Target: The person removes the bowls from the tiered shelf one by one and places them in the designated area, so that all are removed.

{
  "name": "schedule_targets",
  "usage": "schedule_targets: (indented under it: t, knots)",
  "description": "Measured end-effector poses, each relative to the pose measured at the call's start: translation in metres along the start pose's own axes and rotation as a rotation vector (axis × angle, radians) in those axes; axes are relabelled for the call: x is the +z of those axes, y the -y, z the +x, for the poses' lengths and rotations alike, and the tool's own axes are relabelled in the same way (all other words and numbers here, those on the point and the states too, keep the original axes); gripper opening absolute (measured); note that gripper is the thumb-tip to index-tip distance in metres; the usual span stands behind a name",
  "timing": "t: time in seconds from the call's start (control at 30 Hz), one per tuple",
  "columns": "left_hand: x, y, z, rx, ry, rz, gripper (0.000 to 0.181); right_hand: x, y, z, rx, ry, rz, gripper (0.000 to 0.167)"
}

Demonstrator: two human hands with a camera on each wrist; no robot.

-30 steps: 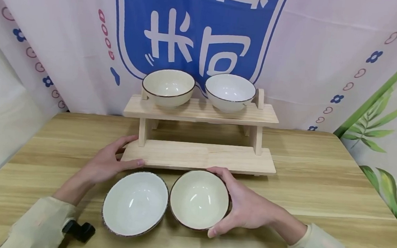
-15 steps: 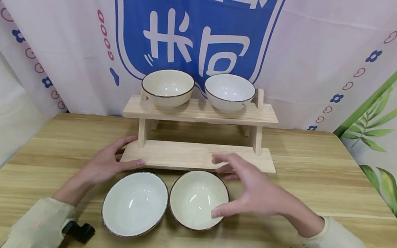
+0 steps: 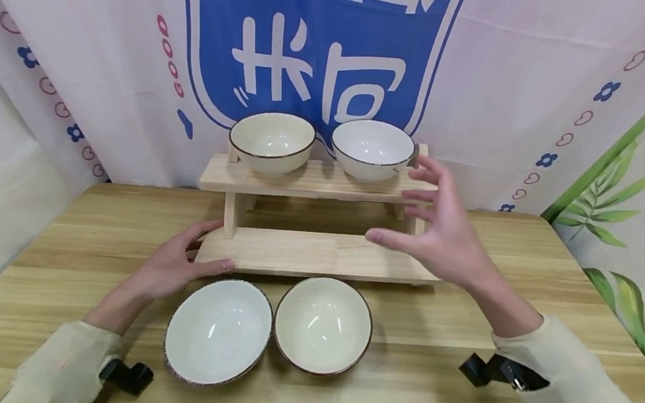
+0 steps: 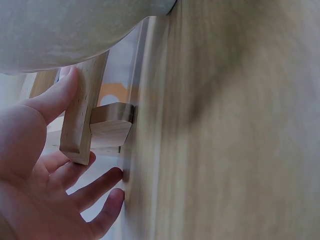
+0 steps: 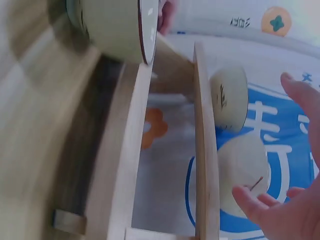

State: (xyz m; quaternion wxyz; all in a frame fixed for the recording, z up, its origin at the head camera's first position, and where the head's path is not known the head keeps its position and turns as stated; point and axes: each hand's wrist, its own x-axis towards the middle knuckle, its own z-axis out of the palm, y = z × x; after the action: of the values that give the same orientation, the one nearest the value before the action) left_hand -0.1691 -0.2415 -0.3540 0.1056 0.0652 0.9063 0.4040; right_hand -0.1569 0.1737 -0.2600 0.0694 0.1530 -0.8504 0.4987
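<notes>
A two-tier wooden stand [image 3: 318, 252] is at the back of the table. My left hand [image 3: 170, 265] holds the left end of its lower board; in the left wrist view the thumb and fingers [image 4: 70, 172] lie on either side of the board [image 4: 82, 115]. My right hand [image 3: 441, 228] is raised at the stand's right end, fingers spread, holding nothing. Nearest it, on the upper board, is a white bowl [image 3: 373, 148] with a dark rim; in the right wrist view the fingers are beside that bowl [image 5: 242, 167]. A cream bowl [image 3: 273, 139] sits left of it.
In front of the stand a larger white bowl [image 3: 219, 333] and a cream bowl [image 3: 323, 326] stand side by side on the wooden table [image 3: 398, 387]. A printed curtain [image 3: 480, 113] hangs close behind the stand.
My right hand has let go of the front cream bowl and moved up and back to the stand's right end, beside the upper white bowl. The left hand has stayed in place.
</notes>
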Motion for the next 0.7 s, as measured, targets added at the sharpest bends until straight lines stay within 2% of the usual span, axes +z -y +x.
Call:
schedule_targets:
  t: [0.2, 0.53, 0.7]
  knots:
    - [0.0, -0.001, 0.0, -0.006, -0.001, 0.007, 0.099, -0.005, -0.002, 0.027, 0.07, -0.057, 0.026, 0.131]
    - [-0.002, -0.001, 0.0, -0.003, -0.002, 0.026, 0.1, -0.007, -0.009, 0.067, 0.146, -0.031, 0.173, 0.133]
    - [-0.001, -0.001, 0.0, 0.0, 0.0, 0.023, 0.099, -0.005, -0.011, 0.079, 0.157, -0.019, 0.156, 0.135]
